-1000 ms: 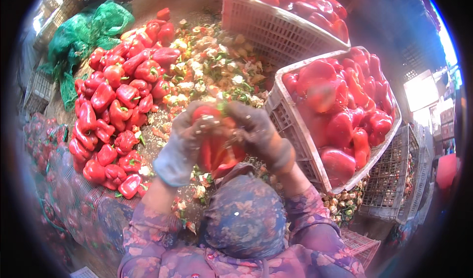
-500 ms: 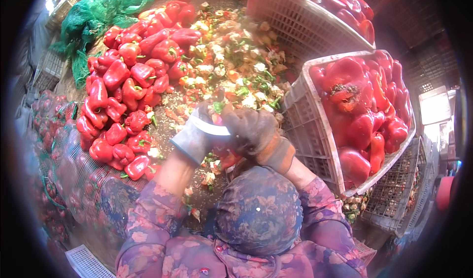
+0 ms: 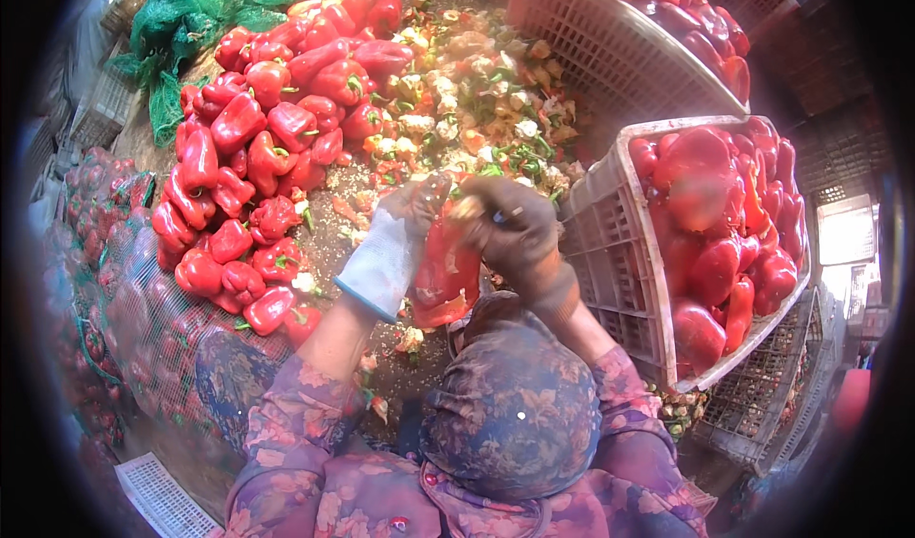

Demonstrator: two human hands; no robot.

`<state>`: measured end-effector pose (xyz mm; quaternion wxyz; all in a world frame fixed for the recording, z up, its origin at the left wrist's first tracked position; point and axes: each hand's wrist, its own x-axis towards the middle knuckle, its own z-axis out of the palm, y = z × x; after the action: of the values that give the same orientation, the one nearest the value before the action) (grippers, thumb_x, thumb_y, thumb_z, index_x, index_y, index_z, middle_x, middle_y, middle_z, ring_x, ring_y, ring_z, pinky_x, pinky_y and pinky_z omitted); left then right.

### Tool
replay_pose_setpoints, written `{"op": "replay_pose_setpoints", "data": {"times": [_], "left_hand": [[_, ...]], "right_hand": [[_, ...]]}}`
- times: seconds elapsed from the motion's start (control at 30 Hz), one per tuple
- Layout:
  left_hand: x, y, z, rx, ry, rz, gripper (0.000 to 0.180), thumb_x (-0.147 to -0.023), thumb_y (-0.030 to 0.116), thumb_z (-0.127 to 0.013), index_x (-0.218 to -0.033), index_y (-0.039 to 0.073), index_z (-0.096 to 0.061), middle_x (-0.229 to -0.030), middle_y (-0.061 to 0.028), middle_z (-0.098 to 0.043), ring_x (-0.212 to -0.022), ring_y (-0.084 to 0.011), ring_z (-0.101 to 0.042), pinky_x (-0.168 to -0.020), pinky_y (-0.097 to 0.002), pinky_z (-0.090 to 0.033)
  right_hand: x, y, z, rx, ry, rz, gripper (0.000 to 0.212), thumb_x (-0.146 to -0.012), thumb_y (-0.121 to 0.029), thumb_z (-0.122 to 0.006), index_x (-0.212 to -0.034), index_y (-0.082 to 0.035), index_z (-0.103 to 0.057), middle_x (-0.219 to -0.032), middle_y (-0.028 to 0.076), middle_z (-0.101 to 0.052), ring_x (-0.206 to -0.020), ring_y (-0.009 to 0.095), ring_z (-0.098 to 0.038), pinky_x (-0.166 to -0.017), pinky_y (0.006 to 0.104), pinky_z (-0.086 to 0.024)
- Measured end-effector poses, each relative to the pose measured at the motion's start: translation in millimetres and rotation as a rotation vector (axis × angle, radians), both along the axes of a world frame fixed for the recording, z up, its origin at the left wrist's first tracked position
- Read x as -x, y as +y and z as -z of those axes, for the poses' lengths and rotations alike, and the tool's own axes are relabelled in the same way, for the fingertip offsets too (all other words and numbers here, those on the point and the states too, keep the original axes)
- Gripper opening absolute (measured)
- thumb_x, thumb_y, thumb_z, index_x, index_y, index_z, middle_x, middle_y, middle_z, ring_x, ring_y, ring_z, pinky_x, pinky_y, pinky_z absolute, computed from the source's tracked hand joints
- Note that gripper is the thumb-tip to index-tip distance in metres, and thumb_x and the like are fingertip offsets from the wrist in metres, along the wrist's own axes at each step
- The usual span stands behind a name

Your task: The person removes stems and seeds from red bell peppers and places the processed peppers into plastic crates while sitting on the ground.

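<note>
A red bell pepper [image 3: 446, 269] hangs between my gloved hands, opened, with a torn pale edge at its lower end. My left hand [image 3: 396, 236], in a grey-white glove with stained fingers, is closed round its upper left side. My right hand [image 3: 519, 238], in a dark brown glove, is curled at its upper right. A pale yellowish lump that looks like a pepper core [image 3: 467, 208] shows at the right fingertips. Something small and light sticks up among those fingers, too small to name. Beyond the hands lies a heap of cut-off pepper cores and stems [image 3: 477, 109].
Whole red peppers [image 3: 272, 147] are piled on the left. A pale plastic crate [image 3: 658, 319] full of opened peppers stands at the right, another crate [image 3: 610, 42] behind it. Green netting [image 3: 191, 23] lies far left, filled mesh sacks [image 3: 143, 290] nearer. A white crate [image 3: 167, 495] sits lower left.
My hands have drawn apart, and the red pepper now shows plainly between them. The left glove has turned more upright. A pale core has come into sight at my right fingertips. The view has shifted slightly.
</note>
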<state>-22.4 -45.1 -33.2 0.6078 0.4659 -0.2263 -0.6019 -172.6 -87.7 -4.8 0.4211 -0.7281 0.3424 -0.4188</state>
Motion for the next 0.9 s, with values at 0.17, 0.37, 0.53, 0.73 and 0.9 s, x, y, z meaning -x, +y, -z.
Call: {"op": "replay_pose_setpoints", "data": {"times": [0.17,0.37,0.53,0.73,0.9], "left_hand": [[-25,17,25,-0.077,-0.077,0.025,0.033,-0.102,0.033,-0.045,-0.115,0.005,-0.057,-0.092,-0.002,-0.063,-0.085,-0.0081,-0.06,-0.07,-0.0264,-0.053],[-29,11,12,0.104,0.002,-0.112,0.03,-0.102,0.037,-0.044,-0.108,0.01,-0.057,-0.088,-0.0001,-0.061,-0.077,-0.012,-0.063,-0.068,-0.0291,-0.054],[33,-13,-81,0.252,-0.448,-0.074,0.045,-0.098,0.044,-0.048,-0.117,0.003,-0.054,-0.103,-0.008,-0.064,-0.089,-0.0186,-0.065,-0.078,-0.0321,-0.054],[82,-39,-160,0.825,-0.654,0.178,0.046,-0.098,0.032,-0.053,-0.132,0.002,-0.047,-0.128,-0.0144,-0.052,-0.12,-0.0238,-0.051,-0.101,-0.0359,-0.044],[49,-9,-98,0.571,-0.683,0.13,0.025,-0.093,0.013,-0.059,-0.116,0.003,-0.06,-0.107,-0.0134,-0.065,-0.1,-0.0192,-0.063,-0.088,-0.031,-0.05]], "right_hand": [[-5,-31,44,-0.111,-0.076,0.241,0.048,-0.078,-0.012,-0.076,-0.121,-0.003,-0.057,-0.098,0.013,-0.066,-0.082,0.019,-0.066,-0.071,0.0306,-0.055],[19,9,14,-0.971,-0.529,-0.257,0.065,-0.081,-0.03,-0.07,-0.137,-0.005,-0.046,-0.114,0.007,-0.062,-0.084,0.015,-0.062,-0.067,0.0269,-0.052],[31,16,-40,-0.911,-0.544,-0.191,0.061,-0.077,0.0,-0.073,-0.133,-0.004,-0.05,-0.112,0.006,-0.063,-0.087,0.013,-0.063,-0.071,0.0285,-0.053],[136,26,-121,-0.407,-0.786,0.083,0.03,-0.085,0.001,-0.056,-0.115,0.0,-0.058,-0.091,0.01,-0.064,-0.061,0.017,-0.061,-0.056,0.031,-0.057],[273,-9,-123,0.266,0.456,0.795,0.031,-0.091,-0.005,-0.052,-0.121,0.0,-0.057,-0.109,0.012,-0.06,-0.093,0.022,-0.054,-0.081,0.0335,-0.047]]}}
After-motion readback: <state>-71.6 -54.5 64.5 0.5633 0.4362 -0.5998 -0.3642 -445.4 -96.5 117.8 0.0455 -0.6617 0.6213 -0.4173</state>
